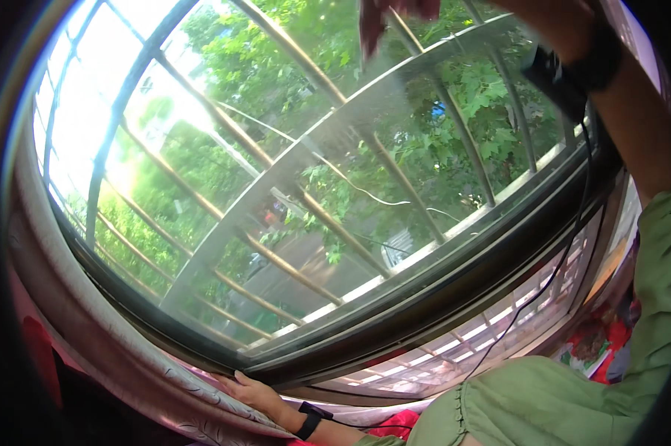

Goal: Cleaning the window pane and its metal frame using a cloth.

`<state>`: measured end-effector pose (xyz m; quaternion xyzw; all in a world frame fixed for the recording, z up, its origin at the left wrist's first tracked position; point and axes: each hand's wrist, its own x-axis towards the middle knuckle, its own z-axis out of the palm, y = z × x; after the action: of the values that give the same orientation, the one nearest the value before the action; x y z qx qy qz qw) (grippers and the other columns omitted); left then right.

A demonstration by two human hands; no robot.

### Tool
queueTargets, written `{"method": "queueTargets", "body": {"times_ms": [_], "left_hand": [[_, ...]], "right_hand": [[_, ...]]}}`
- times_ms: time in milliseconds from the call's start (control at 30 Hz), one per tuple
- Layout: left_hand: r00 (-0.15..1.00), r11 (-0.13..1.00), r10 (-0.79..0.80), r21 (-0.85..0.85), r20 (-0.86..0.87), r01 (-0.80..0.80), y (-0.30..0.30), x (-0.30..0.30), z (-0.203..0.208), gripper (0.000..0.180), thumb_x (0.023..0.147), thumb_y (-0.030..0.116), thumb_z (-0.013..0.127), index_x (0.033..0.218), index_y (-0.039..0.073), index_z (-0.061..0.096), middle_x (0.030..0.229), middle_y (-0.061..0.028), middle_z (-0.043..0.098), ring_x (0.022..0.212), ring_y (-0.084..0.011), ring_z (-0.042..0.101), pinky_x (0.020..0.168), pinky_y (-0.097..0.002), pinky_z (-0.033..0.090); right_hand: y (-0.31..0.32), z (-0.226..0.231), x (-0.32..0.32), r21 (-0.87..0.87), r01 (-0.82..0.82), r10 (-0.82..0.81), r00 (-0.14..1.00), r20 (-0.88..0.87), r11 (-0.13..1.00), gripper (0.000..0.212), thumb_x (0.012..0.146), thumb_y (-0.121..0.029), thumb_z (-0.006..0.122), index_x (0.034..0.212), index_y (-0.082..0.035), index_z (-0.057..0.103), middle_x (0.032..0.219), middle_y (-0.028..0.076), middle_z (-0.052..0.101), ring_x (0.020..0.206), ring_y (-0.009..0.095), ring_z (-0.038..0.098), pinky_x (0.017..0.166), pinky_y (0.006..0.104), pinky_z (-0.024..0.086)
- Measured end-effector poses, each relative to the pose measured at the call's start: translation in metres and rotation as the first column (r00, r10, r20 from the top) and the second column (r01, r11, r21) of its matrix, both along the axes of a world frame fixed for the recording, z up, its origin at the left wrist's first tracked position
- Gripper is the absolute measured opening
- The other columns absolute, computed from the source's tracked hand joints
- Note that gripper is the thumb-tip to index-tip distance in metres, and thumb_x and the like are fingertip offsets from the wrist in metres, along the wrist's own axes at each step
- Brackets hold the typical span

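A large glass window pane [395, 156] in a dark frame [424, 316] fills most of the view. My right arm is raised at the upper right, with a dark strap round the wrist. The back part of my right hand [525, 11] shows at the top edge; its fingers are cut off. Beside it a dark red cloth [398, 18] hangs against the glass, apparently in its grip. Low down, my left hand [253, 394] lies at the bottom corner of the window frame, thumb apart and fingers stretched out, holding nothing visible.
Metal bars [283, 267] stand outside the glass, with green trees [462, 126] behind. A pale curtain [105, 334] runs down the left side. From a small black device [555, 82] at my right wrist, a black cable [551, 279] hangs across the frame. Red fabric [395, 424] lies below.
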<state>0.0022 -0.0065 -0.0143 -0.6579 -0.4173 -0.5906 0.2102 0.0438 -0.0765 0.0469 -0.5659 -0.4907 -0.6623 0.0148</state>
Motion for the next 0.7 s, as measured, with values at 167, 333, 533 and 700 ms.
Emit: {"method": "queueTargets", "body": {"times_ms": [167, 333, 533, 700], "left_hand": [[0.992, 0.979, -0.113, -0.163, 0.05, 0.12, -0.023, 0.025, 0.011, 0.059, 0.09, 0.005, 0.058, 0.144, -0.008, 0.035, 0.148, -0.0287, 0.036, 0.137, -0.0376, 0.037, 0.116, -0.0386, 0.024], [0.997, 0.996, 0.047, -0.076, -0.066, -0.052, -0.011, 0.017, 0.006, 0.066, 0.087, 0.004, 0.061, 0.147, -0.004, 0.032, 0.15, -0.0248, 0.036, 0.137, -0.0358, 0.038, 0.116, -0.0369, 0.024], [1.0, 0.997, 0.005, -0.072, -0.013, -0.006, -0.004, 0.012, 0.003, 0.061, 0.089, 0.004, 0.06, 0.144, -0.008, 0.035, 0.147, -0.0281, 0.038, 0.135, -0.0382, 0.038, 0.116, -0.0387, 0.026], [0.999, 0.997, 0.007, -0.078, -0.039, -0.01, -0.01, 0.019, 0.004, 0.061, 0.089, 0.004, 0.059, 0.144, -0.009, 0.034, 0.15, -0.0285, 0.033, 0.138, -0.038, 0.034, 0.117, -0.0389, 0.023]], "right_hand": [[-0.314, 0.133, 0.244, 0.107, -0.064, 0.041, 0.978, 0.206, 0.992, 0.044, 0.083, -0.038, 0.06, 0.12, -0.013, 0.059, 0.118, 0.007, 0.054, 0.11, 0.022, 0.053, 0.095, 0.0403, 0.045], [-0.292, 0.048, 0.253, -0.024, -0.058, 0.062, 0.96, 0.274, 0.998, 0.045, 0.067, -0.039, 0.058, 0.107, -0.019, 0.06, 0.111, 0.002, 0.053, 0.114, 0.021, 0.05, 0.106, 0.0446, 0.035], [-0.284, 0.034, 0.244, -0.302, -0.171, 0.244, 0.943, 0.226, 0.938, 0.05, 0.065, -0.037, 0.06, 0.112, -0.021, 0.061, 0.117, 0.001, 0.052, 0.119, 0.025, 0.048, 0.111, 0.049, 0.03], [-0.324, 0.113, 0.253, -0.182, -0.014, 0.036, 0.993, 0.114, 0.983, 0.069, 0.085, -0.055, 0.053, 0.136, -0.009, 0.046, 0.131, 0.011, 0.051, 0.126, 0.023, 0.047, 0.113, 0.0448, 0.033]]}}
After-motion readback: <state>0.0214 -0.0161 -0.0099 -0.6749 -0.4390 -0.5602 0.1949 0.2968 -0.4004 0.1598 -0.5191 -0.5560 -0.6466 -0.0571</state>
